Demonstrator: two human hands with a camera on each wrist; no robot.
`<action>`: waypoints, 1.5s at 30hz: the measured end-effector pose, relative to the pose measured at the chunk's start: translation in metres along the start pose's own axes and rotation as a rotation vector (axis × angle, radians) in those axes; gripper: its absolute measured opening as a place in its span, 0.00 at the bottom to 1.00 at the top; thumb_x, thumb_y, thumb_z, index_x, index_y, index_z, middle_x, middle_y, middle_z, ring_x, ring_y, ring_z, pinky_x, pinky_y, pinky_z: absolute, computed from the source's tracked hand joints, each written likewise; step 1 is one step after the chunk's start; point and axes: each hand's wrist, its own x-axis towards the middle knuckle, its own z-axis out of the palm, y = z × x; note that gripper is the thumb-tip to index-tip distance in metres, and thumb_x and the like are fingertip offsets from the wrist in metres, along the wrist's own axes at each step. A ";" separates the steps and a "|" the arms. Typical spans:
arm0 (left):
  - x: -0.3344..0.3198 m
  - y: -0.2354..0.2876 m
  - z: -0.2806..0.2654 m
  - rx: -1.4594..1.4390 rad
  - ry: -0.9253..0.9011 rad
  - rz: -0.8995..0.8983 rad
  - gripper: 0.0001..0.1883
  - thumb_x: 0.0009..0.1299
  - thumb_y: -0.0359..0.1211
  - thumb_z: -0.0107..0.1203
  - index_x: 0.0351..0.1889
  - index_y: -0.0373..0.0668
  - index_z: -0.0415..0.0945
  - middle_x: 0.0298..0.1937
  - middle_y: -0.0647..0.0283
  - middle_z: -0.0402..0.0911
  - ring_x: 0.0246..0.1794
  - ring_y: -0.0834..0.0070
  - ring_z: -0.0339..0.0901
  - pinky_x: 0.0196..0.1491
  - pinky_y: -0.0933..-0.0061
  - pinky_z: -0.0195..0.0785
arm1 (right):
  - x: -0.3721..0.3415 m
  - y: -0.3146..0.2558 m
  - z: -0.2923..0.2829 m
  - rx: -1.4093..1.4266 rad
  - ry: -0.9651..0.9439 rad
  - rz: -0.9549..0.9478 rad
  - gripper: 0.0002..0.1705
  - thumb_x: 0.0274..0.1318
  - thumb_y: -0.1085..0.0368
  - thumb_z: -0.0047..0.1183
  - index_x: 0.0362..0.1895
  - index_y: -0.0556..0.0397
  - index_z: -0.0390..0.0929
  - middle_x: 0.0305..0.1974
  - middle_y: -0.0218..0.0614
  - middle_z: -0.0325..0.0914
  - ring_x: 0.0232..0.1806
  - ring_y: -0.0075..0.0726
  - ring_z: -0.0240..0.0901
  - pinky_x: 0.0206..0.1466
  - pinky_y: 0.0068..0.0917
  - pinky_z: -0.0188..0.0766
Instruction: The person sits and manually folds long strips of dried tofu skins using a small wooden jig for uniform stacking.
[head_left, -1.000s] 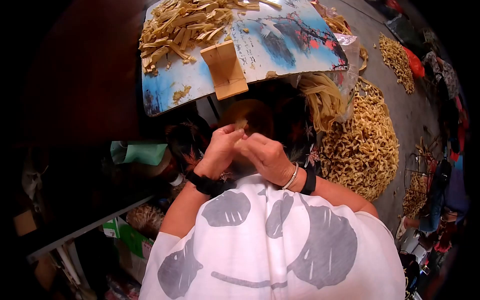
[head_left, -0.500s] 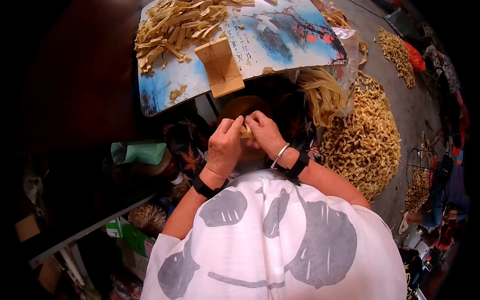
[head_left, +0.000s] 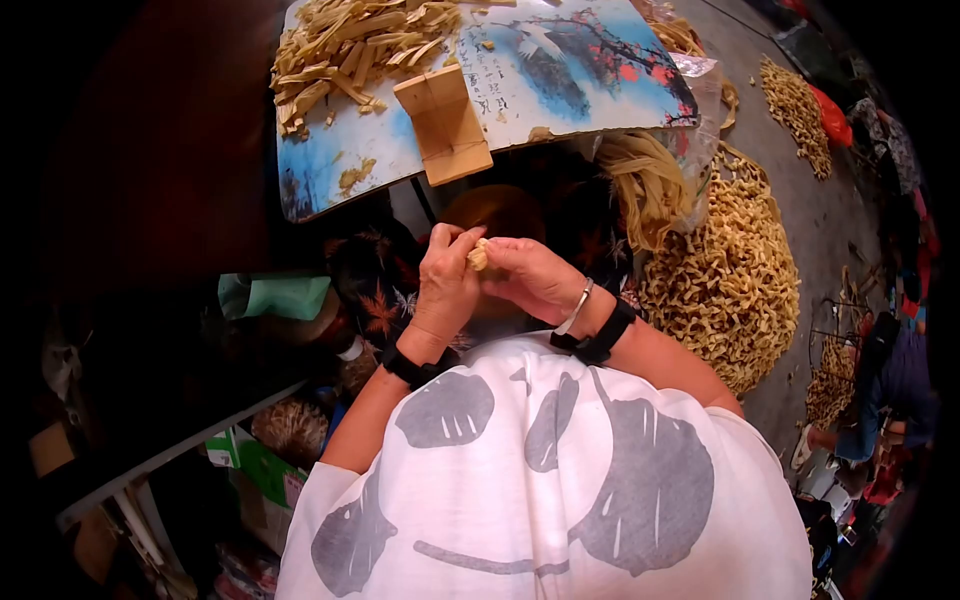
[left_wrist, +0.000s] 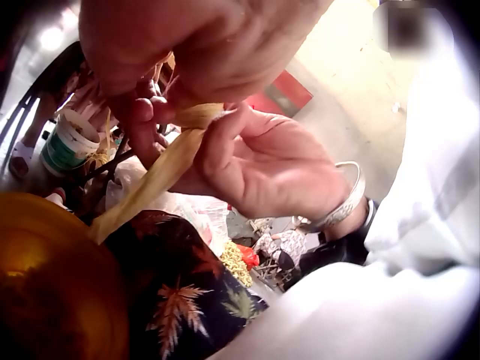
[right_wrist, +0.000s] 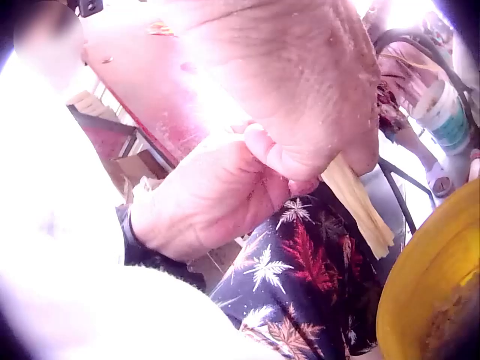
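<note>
In front of the lap, my two hands meet over a pale yellow flat strip (left_wrist: 161, 176). A folded, knot-like part of the strip (head_left: 478, 255) shows between the fingertips in the head view. My left hand (head_left: 445, 285) pinches it from the left, knuckles up. From the right, my right hand (head_left: 540, 282), with a silver bangle at its wrist, pinches the same folded part with thumb and fingers. A flat tail of the strip (right_wrist: 360, 206) hangs below the hands towards a yellow basin (right_wrist: 420, 262). Fingers partly hide the fold in both wrist views.
A picture-printed tabletop (head_left: 560, 90) stands ahead, bearing a heap of strips (head_left: 350, 50) and an angled wooden piece (head_left: 443, 125). Long strips (head_left: 650, 190) hang at its right edge. A big pile of knotted pieces (head_left: 725, 280) lies on the right.
The right hand has turned from knuckles-up to a more open side, and the fingers have shifted round the strip. Its folded part shows more plainly now between the fingertips.
</note>
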 end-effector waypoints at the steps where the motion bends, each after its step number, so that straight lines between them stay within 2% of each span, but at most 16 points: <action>1: -0.001 -0.001 0.002 0.017 0.028 0.001 0.12 0.64 0.20 0.52 0.46 0.34 0.77 0.39 0.49 0.75 0.39 0.51 0.77 0.42 0.62 0.72 | -0.004 -0.003 0.004 0.011 -0.011 -0.013 0.13 0.71 0.56 0.48 0.43 0.51 0.78 0.37 0.25 0.77 0.38 0.21 0.74 0.40 0.24 0.76; 4: -0.004 -0.002 0.002 -0.126 0.104 -0.175 0.06 0.70 0.22 0.53 0.44 0.36 0.76 0.35 0.60 0.79 0.29 0.73 0.76 0.33 0.75 0.70 | 0.002 -0.006 0.004 -0.213 0.066 -0.134 0.12 0.71 0.57 0.47 0.43 0.51 0.77 0.37 0.24 0.77 0.39 0.20 0.74 0.40 0.21 0.76; 8: -0.008 0.007 0.002 -0.390 0.047 -0.274 0.04 0.75 0.29 0.55 0.43 0.38 0.75 0.32 0.70 0.77 0.29 0.88 0.69 0.30 0.85 0.64 | 0.001 -0.009 0.011 -0.696 0.192 -0.404 0.10 0.70 0.61 0.48 0.43 0.55 0.76 0.35 0.29 0.79 0.34 0.20 0.77 0.38 0.19 0.78; 13: 0.002 -0.009 -0.017 -0.538 0.077 -0.409 0.03 0.75 0.26 0.51 0.41 0.41 0.76 0.29 0.73 0.74 0.27 0.89 0.66 0.30 0.87 0.61 | -0.011 -0.018 0.014 -1.203 0.201 -0.717 0.07 0.63 0.66 0.55 0.40 0.56 0.74 0.32 0.41 0.81 0.31 0.39 0.81 0.33 0.25 0.76; 14: 0.005 -0.005 -0.020 -0.621 0.055 -0.478 0.03 0.75 0.27 0.52 0.42 0.41 0.76 0.29 0.73 0.75 0.27 0.88 0.67 0.30 0.87 0.61 | -0.010 -0.016 0.009 -1.452 0.219 -0.971 0.07 0.58 0.67 0.58 0.38 0.55 0.73 0.31 0.44 0.79 0.32 0.47 0.79 0.31 0.33 0.74; 17: 0.001 -0.015 -0.017 -1.067 0.011 -0.646 0.05 0.75 0.30 0.53 0.46 0.43 0.75 0.32 0.70 0.78 0.30 0.85 0.73 0.33 0.85 0.66 | -0.011 -0.014 0.006 -1.579 0.265 -1.113 0.06 0.58 0.68 0.58 0.37 0.54 0.73 0.29 0.43 0.77 0.31 0.48 0.78 0.32 0.36 0.74; 22: -0.001 0.003 -0.006 -1.516 -0.081 -0.740 0.11 0.74 0.33 0.55 0.51 0.42 0.73 0.50 0.65 0.79 0.49 0.76 0.77 0.55 0.70 0.71 | -0.009 -0.015 0.017 -1.131 0.305 -0.849 0.06 0.57 0.70 0.58 0.37 0.53 0.74 0.26 0.44 0.77 0.30 0.51 0.78 0.31 0.36 0.74; 25: -0.001 0.010 -0.003 -1.464 -0.049 -0.723 0.13 0.76 0.33 0.54 0.55 0.42 0.72 0.51 0.67 0.79 0.51 0.77 0.77 0.58 0.70 0.70 | -0.006 -0.009 0.020 -1.245 0.304 -0.874 0.06 0.57 0.69 0.58 0.38 0.53 0.74 0.29 0.44 0.77 0.32 0.52 0.79 0.33 0.38 0.74; 26: 0.002 0.011 -0.003 -1.393 0.011 -0.695 0.13 0.76 0.32 0.53 0.56 0.41 0.72 0.50 0.68 0.79 0.50 0.79 0.76 0.57 0.73 0.69 | 0.000 -0.007 0.013 -1.369 0.289 -1.012 0.08 0.56 0.68 0.58 0.40 0.53 0.75 0.31 0.43 0.77 0.32 0.52 0.78 0.34 0.38 0.75; 30: 0.006 0.003 -0.008 -1.082 -0.033 -0.551 0.11 0.76 0.33 0.53 0.53 0.38 0.74 0.47 0.68 0.78 0.46 0.83 0.75 0.52 0.81 0.68 | -0.013 -0.033 0.028 -1.340 0.364 -0.930 0.12 0.54 0.66 0.61 0.43 0.53 0.76 0.37 0.39 0.77 0.38 0.46 0.78 0.40 0.35 0.75; 33: 0.004 0.006 -0.011 -1.012 -0.252 -0.572 0.11 0.76 0.33 0.53 0.53 0.39 0.74 0.46 0.67 0.78 0.43 0.83 0.74 0.47 0.81 0.69 | 0.003 -0.038 0.015 -1.004 0.144 -0.686 0.11 0.62 0.63 0.55 0.43 0.56 0.82 0.42 0.39 0.78 0.39 0.39 0.79 0.43 0.29 0.76; 34: 0.005 0.012 -0.009 -1.157 -0.199 -0.593 0.11 0.76 0.33 0.54 0.52 0.39 0.74 0.43 0.66 0.78 0.36 0.84 0.72 0.41 0.83 0.68 | 0.002 -0.037 0.017 -0.820 0.146 -0.476 0.12 0.65 0.62 0.51 0.42 0.56 0.83 0.44 0.39 0.79 0.34 0.39 0.79 0.39 0.28 0.75; 37: 0.002 0.017 -0.013 -1.433 -0.055 -0.753 0.11 0.75 0.31 0.53 0.52 0.39 0.74 0.40 0.66 0.77 0.30 0.86 0.69 0.35 0.85 0.65 | 0.005 -0.032 0.017 -0.790 0.223 -0.561 0.11 0.65 0.63 0.51 0.40 0.56 0.83 0.39 0.37 0.79 0.31 0.34 0.78 0.35 0.26 0.74; 38: 0.002 0.014 -0.014 -1.375 -0.040 -0.734 0.09 0.75 0.30 0.53 0.51 0.40 0.75 0.35 0.67 0.76 0.24 0.88 0.64 0.28 0.88 0.59 | 0.005 -0.030 0.018 -0.852 0.250 -0.601 0.11 0.65 0.63 0.51 0.38 0.57 0.82 0.37 0.35 0.79 0.31 0.32 0.78 0.34 0.26 0.74; 43: -0.004 0.013 -0.015 -0.931 -0.082 -0.567 0.05 0.75 0.30 0.54 0.46 0.41 0.76 0.28 0.73 0.73 0.21 0.91 0.61 0.22 0.89 0.51 | 0.007 -0.028 0.019 -1.191 0.273 -0.857 0.12 0.66 0.62 0.51 0.36 0.58 0.79 0.29 0.31 0.78 0.29 0.22 0.76 0.30 0.22 0.72; 45: -0.003 0.014 -0.017 -0.826 -0.013 -0.517 0.05 0.76 0.30 0.53 0.47 0.42 0.75 0.29 0.73 0.72 0.22 0.92 0.61 0.23 0.90 0.50 | 0.000 -0.031 0.024 -0.991 0.209 -0.570 0.11 0.65 0.60 0.54 0.38 0.57 0.79 0.28 0.29 0.77 0.26 0.21 0.74 0.28 0.20 0.70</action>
